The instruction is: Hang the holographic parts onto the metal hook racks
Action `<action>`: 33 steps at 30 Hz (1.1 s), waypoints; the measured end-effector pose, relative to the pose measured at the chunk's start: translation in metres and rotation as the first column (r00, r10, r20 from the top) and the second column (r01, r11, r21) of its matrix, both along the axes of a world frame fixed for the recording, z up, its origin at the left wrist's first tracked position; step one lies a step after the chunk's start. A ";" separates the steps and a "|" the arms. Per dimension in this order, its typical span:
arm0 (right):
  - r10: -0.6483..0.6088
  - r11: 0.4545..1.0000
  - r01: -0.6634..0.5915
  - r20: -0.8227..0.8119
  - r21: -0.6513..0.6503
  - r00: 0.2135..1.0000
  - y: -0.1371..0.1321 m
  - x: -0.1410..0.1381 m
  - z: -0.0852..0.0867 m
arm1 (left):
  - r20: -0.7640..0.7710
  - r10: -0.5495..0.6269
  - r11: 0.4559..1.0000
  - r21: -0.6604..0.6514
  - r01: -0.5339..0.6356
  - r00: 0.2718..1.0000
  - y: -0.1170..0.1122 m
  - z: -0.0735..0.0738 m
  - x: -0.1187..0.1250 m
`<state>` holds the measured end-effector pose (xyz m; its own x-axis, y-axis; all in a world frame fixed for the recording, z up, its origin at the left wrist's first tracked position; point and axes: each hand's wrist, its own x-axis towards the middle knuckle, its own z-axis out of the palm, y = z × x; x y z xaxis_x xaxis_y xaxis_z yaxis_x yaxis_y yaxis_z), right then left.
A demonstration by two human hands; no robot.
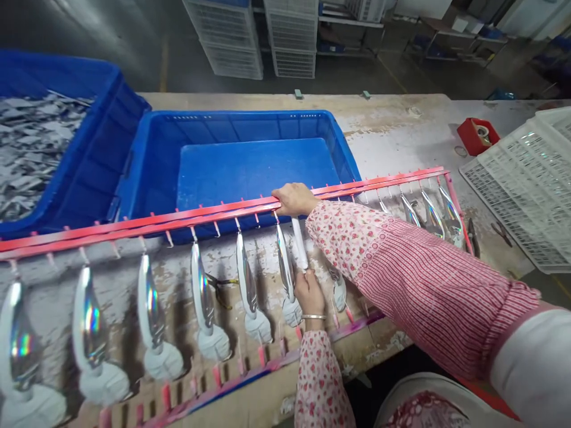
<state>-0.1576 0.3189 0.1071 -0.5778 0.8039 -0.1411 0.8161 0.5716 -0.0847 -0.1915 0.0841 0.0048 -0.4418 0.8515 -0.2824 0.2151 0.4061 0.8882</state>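
A red hanging rack lies slantwise before me, with a row of small hooks along its bar. Long, curved silver-and-white parts hang from several hooks; each has a mirror-like face and a rounded white lower end. My right hand is closed over the upper bar, its fingertips partly hidden. Directly below it, a white part is seen nearly edge-on. My left hand is closed at that part's lower end, beside a neighbouring hanging part. Whether its top sits on a hook is hidden.
Behind the rack stands a blue bin, bare-bottomed. To its left, another blue bin holds many small silver pieces. Pliers lie under the rack. White slatted trays and a red box are at right.
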 end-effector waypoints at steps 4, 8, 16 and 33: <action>0.045 0.999 -0.045 0.026 0.006 0.999 0.005 0.001 0.000 | 0.044 -0.040 0.997 0.074 0.037 0.998 -0.006 -0.002 0.000; 0.056 0.998 -0.057 0.063 0.011 0.996 0.010 0.001 -0.001 | 0.104 -0.065 0.991 0.119 0.052 0.992 -0.008 -0.004 0.003; 0.082 0.996 -0.087 0.151 0.023 0.985 0.011 -0.002 0.005 | 0.094 -0.080 0.988 0.137 0.066 0.992 -0.010 0.003 0.006; 0.121 0.987 -0.128 0.077 0.094 0.990 0.018 -0.001 -0.005 | 0.034 0.009 0.994 0.111 -0.013 0.999 0.001 -0.001 0.010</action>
<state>-0.1586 0.3372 0.1022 -0.6659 0.7381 -0.1088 0.7397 0.6721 0.0329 -0.1816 0.0851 0.0042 -0.4433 0.8736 -0.2007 0.1804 0.3063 0.9347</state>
